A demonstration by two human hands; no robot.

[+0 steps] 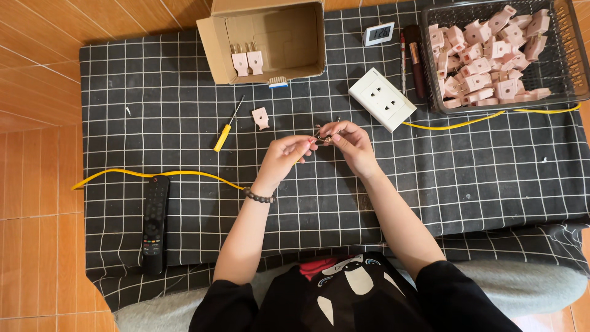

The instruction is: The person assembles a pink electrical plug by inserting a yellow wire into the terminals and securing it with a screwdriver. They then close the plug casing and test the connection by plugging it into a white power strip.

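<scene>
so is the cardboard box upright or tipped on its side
Tipped on its side: the cardboard box opens toward the camera, with two pink plugs lying inside on its lower wall.

Black cloth [467, 178] with white grid; yellow cable [153, 174], yellow-handled screwdriver [225, 132]. Pink plug halves [485, 55] in dark wire basket [568, 67], upper right. White socket [382, 99], black remote [154, 224], orange floor tiles [37, 92].

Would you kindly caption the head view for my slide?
Both hands, left hand and right hand, pinch small metal parts above a checked cloth.
</scene>
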